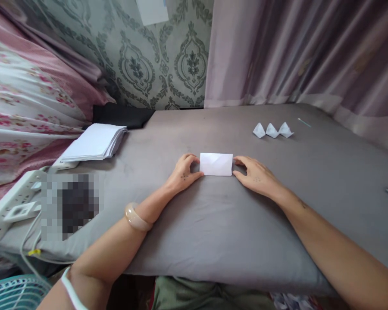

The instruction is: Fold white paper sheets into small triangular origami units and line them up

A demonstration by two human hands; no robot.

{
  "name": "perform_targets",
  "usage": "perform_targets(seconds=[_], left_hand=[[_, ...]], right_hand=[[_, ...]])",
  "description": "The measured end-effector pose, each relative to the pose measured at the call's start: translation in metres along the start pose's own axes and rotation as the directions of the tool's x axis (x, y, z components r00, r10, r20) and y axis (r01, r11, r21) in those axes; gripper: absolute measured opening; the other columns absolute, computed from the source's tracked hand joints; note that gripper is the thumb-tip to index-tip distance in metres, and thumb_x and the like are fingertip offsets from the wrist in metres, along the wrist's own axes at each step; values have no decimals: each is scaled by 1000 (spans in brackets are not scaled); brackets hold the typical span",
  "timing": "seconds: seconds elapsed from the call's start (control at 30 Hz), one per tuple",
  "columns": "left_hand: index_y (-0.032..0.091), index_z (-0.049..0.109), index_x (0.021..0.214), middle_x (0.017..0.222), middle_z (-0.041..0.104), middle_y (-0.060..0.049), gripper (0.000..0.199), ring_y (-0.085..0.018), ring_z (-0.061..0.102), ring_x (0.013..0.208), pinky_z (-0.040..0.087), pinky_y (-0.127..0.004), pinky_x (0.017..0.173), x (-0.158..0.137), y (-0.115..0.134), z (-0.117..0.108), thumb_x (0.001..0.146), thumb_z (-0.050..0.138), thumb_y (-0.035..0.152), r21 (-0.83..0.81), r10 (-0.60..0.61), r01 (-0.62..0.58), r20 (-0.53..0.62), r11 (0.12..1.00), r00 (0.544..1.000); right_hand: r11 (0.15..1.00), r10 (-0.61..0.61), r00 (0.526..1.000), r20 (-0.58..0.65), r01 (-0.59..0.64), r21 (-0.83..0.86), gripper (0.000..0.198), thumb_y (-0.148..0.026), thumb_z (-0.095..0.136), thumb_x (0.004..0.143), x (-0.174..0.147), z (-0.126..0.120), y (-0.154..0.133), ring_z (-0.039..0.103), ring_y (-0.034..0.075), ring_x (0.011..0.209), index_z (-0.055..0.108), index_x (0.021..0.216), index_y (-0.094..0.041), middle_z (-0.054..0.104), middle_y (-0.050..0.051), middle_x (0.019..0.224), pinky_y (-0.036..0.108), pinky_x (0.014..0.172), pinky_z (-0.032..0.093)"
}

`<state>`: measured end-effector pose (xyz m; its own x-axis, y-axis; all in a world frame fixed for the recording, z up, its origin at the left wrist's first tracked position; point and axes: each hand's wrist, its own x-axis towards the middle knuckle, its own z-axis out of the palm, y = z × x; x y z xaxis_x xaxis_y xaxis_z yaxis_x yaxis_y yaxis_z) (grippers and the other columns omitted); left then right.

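Observation:
A small white folded paper (216, 164), a wide rectangle, sits low over the grey-covered surface in front of me. At its left edge is my left hand (185, 173), the thumb at the lower corner and the fingers curled towards the upper one. My right hand (256, 175) grips the opposite edge in the same way, thumb below and fingertips above. Faint creases show across the paper. Farther back on the right, three small folded paper boats (272, 130) stand side by side in a row.
A stack of white paper (95, 141) lies at the left, near a black flat item (123, 115). Power strips (9, 211) with cables line the left edge, by a blurred-out patch (79, 206). A thin white stick (304, 122) rests far right; a fan (16, 292) stands low left.

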<state>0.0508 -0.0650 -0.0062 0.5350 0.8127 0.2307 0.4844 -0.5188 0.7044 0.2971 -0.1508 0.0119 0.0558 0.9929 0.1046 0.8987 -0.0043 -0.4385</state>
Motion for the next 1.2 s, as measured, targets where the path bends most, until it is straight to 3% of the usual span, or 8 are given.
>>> perform_targets(seconds=[0.17, 0.27, 0.4, 0.5, 0.63, 0.73, 1.07, 1.2], left_hand=[[18, 57, 80, 97, 60, -5, 9, -18, 58, 92, 44, -32, 85, -1, 4, 1, 77, 65, 21, 27, 122, -122, -2, 992, 992], [19, 56, 80, 91, 63, -4, 8, -18, 57, 88, 41, -33, 83, -4, 11, -2, 78, 56, 11, 235, 261, -251, -14, 939, 965], [17, 56, 85, 95, 65, -10, 11, -23, 55, 87, 40, -36, 77, -7, 16, -6, 82, 48, 10, 595, 404, -274, -93, 755, 910], [16, 57, 86, 97, 64, -12, 14, -24, 54, 87, 41, -37, 76, -7, 17, -7, 88, 43, 12, 691, 400, -253, -57, 677, 915], [17, 57, 91, 96, 62, -11, 22, -23, 55, 87, 44, -34, 77, -9, 20, -3, 93, 36, 13, 617, 288, -297, 118, 729, 950], [18, 58, 95, 98, 61, -11, 23, -23, 56, 92, 47, -34, 78, -11, 21, 0, 95, 35, 18, 531, 216, -255, 136, 808, 967], [18, 65, 107, 111, 64, -13, 26, -29, 54, 111, 43, -45, 99, -10, 11, 0, 84, 51, 18, 317, 246, -265, 99, 910, 964], [21, 65, 114, 122, 65, -9, 38, -27, 55, 120, 37, -44, 109, -5, 10, 0, 78, 55, 13, 76, 199, -201, 32, 977, 979]], right_hand=[[994, 63, 998, 12, -64, 88, 50, -26, 58, 79, 2, 0, 4, 60, 27, 113, 52, 129, -21, 66, 9, 121, 43, 93, 48], [982, 90, 996, -11, -87, 167, 53, -15, 53, 76, 4, -2, 9, 63, 23, 108, 52, 128, -19, 67, 10, 119, 38, 90, 51], [988, 94, 966, -239, -61, 141, 47, -12, 49, 76, 5, -7, 7, 63, 25, 106, 56, 123, -16, 66, 13, 117, 40, 89, 52], [998, -44, 914, -404, 59, 24, 44, -13, 48, 79, 1, -6, -3, 58, 28, 112, 56, 122, -16, 62, 14, 120, 44, 92, 50], [954, -299, 915, -270, 294, -57, 48, -12, 48, 79, -8, 4, -21, 52, 28, 116, 54, 126, -19, 57, 12, 124, 45, 100, 46], [918, -394, 908, -141, 395, -20, 48, -11, 49, 78, -12, 16, -30, 51, 27, 118, 56, 124, -21, 55, 11, 126, 45, 102, 44], [919, -384, 916, -117, 367, -144, 34, -14, 42, 91, -3, 29, -33, 56, 25, 116, 67, 113, -22, 64, 9, 123, 43, 98, 44], [894, -445, 873, -198, 421, -150, 35, -14, 39, 94, -4, 19, -44, 54, 24, 120, 67, 113, -22, 63, 9, 125, 43, 102, 41]])
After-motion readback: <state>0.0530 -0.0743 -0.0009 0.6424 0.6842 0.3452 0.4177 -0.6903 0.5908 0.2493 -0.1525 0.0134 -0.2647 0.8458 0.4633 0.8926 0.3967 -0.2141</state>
